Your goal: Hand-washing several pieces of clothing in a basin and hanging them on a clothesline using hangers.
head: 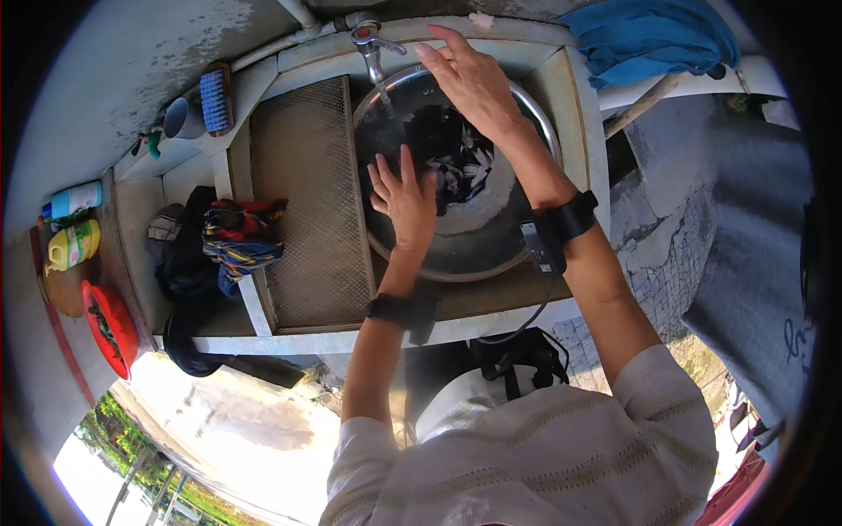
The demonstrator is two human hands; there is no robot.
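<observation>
A round metal basin (460, 269) stands in the sink and holds water. Dark cloth with a white pattern (460, 167) lies wet inside it. Water runs from the chrome tap (371, 52) into the basin's far left side. My left hand (408, 200) is spread over the left part of the basin, its fingers apart and holding nothing. Beside the tap lever, my right hand (477, 85) is raised above the basin's far rim. Its fingers are apart and nothing is in them; I see no contact with the lever.
Left of the basin is a ridged washboard slab (306, 204). Patterned clothing (243, 240) and dark clothing (187, 263) hang over the divider. A blue scrub brush (215, 100) and a cup (183, 118) sit on the ledge. A red bowl (128, 335), detergent bottles (74, 244) and blue cloth (651, 39) lie farther out.
</observation>
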